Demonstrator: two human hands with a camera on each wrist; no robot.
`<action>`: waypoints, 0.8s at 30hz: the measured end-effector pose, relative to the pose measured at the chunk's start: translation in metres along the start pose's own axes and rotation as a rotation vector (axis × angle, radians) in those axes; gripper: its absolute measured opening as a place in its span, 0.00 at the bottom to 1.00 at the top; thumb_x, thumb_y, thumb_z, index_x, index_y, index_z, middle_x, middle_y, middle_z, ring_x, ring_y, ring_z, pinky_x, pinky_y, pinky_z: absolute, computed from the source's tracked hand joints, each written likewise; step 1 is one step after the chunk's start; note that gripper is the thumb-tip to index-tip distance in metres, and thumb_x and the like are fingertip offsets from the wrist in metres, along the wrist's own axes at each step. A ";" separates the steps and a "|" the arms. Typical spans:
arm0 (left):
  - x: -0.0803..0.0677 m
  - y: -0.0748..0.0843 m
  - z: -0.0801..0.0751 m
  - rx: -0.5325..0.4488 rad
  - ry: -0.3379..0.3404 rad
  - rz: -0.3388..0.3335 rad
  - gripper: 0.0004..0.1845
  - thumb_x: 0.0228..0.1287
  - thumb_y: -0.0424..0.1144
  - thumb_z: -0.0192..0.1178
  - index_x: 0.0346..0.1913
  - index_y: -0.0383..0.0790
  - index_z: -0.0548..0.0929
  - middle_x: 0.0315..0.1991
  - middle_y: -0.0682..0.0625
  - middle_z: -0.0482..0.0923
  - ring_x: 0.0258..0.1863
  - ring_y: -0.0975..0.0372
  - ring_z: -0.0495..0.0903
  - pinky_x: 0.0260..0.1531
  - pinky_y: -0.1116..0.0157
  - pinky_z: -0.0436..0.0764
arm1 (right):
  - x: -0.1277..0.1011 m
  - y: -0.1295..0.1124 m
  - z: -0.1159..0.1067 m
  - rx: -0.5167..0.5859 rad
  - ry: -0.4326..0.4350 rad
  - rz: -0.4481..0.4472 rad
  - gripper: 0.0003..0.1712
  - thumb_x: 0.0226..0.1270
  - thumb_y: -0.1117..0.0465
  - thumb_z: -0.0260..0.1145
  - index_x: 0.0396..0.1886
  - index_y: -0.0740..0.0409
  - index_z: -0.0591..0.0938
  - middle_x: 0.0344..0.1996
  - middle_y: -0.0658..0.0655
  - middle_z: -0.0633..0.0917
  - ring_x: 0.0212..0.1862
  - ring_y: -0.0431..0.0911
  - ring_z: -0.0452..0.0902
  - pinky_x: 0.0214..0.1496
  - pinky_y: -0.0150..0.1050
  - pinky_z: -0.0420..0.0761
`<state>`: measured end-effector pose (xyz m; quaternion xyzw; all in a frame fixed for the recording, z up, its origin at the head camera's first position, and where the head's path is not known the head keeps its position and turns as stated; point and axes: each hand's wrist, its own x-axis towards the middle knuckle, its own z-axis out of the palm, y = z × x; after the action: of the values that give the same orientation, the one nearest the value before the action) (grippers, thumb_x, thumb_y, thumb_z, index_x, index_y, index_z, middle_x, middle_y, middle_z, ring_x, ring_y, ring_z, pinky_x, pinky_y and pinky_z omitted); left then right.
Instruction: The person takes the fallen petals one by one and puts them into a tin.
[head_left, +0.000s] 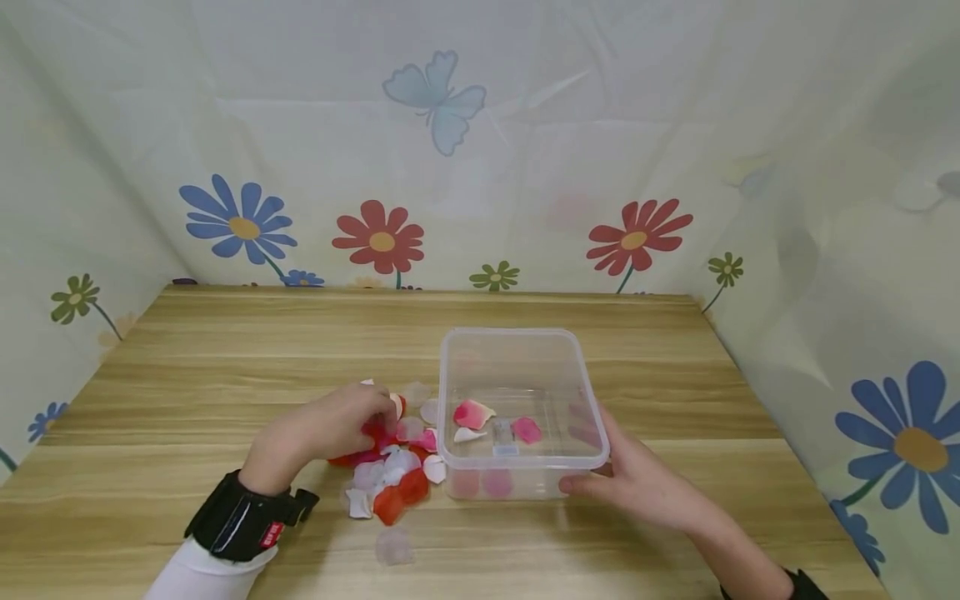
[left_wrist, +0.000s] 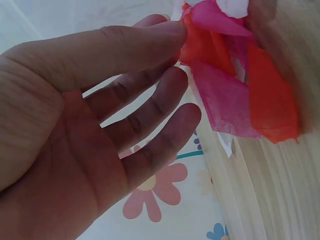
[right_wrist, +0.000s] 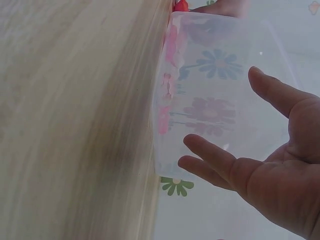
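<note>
A loose pile of artificial flower petals (head_left: 412, 487), in red, pink and white, lies on the table left of a clear plastic box (head_left: 517, 462). My left hand (head_left: 330, 429) reaches down over the pile's far left part. In the left wrist view its thumb and a fingertip pinch the edge of a red petal (left_wrist: 207, 47), while the other fingers (left_wrist: 175, 117) are spread loosely. My right hand (head_left: 637, 475) touches the box's right side near the front corner, thumb and fingers spread. Several petals, among them a pink-and-cream petal (head_left: 472, 414), lie inside the open-topped box.
The wood-grain table (head_left: 600, 542) meets a pale flower-print curtain (head_left: 525, 167) at its back and sides. One pale petal (head_left: 393, 547) lies apart, in front of the pile. A black strap (head_left: 238, 518) is around the left wrist.
</note>
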<state>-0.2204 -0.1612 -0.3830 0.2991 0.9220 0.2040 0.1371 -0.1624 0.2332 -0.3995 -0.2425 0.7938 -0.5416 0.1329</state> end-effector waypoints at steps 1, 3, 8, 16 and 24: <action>0.000 0.000 0.001 0.000 -0.004 0.001 0.14 0.54 0.24 0.75 0.37 0.46 0.85 0.35 0.57 0.77 0.38 0.60 0.75 0.43 0.60 0.82 | 0.000 0.000 0.000 0.001 -0.001 -0.001 0.63 0.63 0.63 0.77 0.84 0.42 0.44 0.74 0.72 0.60 0.67 0.70 0.67 0.56 0.47 0.82; 0.001 -0.001 0.001 0.003 -0.009 0.001 0.14 0.55 0.24 0.75 0.37 0.46 0.85 0.34 0.57 0.76 0.38 0.60 0.74 0.43 0.61 0.81 | 0.000 0.001 0.000 0.000 -0.004 -0.001 0.63 0.63 0.62 0.77 0.84 0.42 0.43 0.75 0.72 0.60 0.67 0.70 0.67 0.56 0.46 0.81; 0.003 -0.002 0.002 0.008 -0.005 0.017 0.13 0.56 0.25 0.74 0.35 0.46 0.85 0.32 0.58 0.76 0.35 0.61 0.74 0.40 0.63 0.81 | 0.000 0.000 0.000 -0.007 -0.001 0.013 0.63 0.64 0.62 0.77 0.84 0.44 0.43 0.75 0.72 0.60 0.68 0.70 0.66 0.56 0.44 0.81; 0.004 -0.004 0.002 -0.009 0.020 0.046 0.10 0.59 0.26 0.73 0.33 0.45 0.86 0.28 0.59 0.76 0.31 0.62 0.74 0.37 0.65 0.80 | 0.000 0.000 -0.001 0.003 -0.003 0.023 0.63 0.64 0.62 0.77 0.84 0.41 0.43 0.75 0.71 0.59 0.67 0.69 0.67 0.56 0.46 0.82; 0.002 -0.004 -0.002 -0.040 0.050 0.049 0.09 0.60 0.26 0.72 0.33 0.45 0.86 0.27 0.60 0.76 0.29 0.62 0.75 0.34 0.66 0.81 | 0.000 -0.001 0.000 0.001 -0.003 0.014 0.63 0.64 0.62 0.77 0.84 0.43 0.43 0.75 0.71 0.60 0.68 0.70 0.66 0.54 0.46 0.83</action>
<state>-0.2250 -0.1637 -0.3832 0.3134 0.9134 0.2331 0.1149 -0.1627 0.2329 -0.3982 -0.2376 0.7952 -0.5405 0.1380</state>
